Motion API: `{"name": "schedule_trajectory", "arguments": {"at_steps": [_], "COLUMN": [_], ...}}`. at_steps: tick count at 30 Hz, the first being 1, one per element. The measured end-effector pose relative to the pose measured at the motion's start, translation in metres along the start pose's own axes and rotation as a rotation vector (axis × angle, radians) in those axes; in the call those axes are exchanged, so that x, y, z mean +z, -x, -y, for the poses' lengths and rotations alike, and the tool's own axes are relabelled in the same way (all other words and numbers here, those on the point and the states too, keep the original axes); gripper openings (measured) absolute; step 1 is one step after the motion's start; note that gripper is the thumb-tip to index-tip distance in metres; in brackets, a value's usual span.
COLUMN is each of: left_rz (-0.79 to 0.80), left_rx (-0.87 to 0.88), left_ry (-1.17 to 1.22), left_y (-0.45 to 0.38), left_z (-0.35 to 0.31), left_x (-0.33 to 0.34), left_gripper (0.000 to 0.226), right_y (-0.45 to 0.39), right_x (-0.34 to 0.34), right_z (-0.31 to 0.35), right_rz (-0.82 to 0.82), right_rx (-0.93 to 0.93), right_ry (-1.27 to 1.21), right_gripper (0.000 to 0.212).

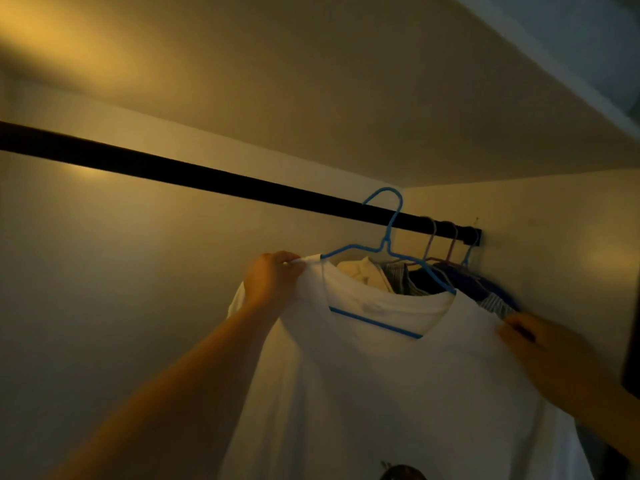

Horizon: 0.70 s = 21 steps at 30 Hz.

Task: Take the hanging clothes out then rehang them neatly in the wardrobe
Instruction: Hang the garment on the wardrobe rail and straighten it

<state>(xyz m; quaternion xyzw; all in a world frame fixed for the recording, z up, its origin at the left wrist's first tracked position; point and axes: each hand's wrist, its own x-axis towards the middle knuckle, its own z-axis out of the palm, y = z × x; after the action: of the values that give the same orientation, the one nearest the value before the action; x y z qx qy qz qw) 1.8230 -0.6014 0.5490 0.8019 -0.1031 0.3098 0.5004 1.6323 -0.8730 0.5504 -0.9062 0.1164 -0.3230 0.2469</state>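
A white T-shirt (398,375) hangs on a blue wire hanger (388,237), whose hook rises in front of the dark wardrobe rail (194,174); whether the hook rests on the rail I cannot tell. My left hand (273,278) grips the shirt's left shoulder. At the shirt's right shoulder, my right hand (543,348) holds the cloth. A dark print shows at the shirt's bottom edge.
Several other garments (415,275), cream, striped and dark blue, hang on pink and blue hangers bunched at the rail's right end by the side wall (554,254). A shelf underside (346,81) runs overhead. The rail's left stretch is bare.
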Motion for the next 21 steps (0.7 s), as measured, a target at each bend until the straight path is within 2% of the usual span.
{"name": "schedule_trajectory", "arguments": {"at_steps": [7, 21], "left_rz": [0.030, 0.121], "left_rx": [0.024, -0.031], "left_ry": [0.022, 0.179], "left_y": [-0.046, -0.067], "left_z": [0.004, 0.030], "left_x": [0.037, 0.091], "left_gripper": [0.023, 0.023], "right_y": [-0.028, -0.047], "right_x": [0.015, 0.043], "right_z": [0.006, -0.012], "right_rz": [-0.073, -0.041], "right_rx": [0.065, 0.081], "right_ry": [0.056, 0.152], "right_gripper": [0.031, 0.022]}}
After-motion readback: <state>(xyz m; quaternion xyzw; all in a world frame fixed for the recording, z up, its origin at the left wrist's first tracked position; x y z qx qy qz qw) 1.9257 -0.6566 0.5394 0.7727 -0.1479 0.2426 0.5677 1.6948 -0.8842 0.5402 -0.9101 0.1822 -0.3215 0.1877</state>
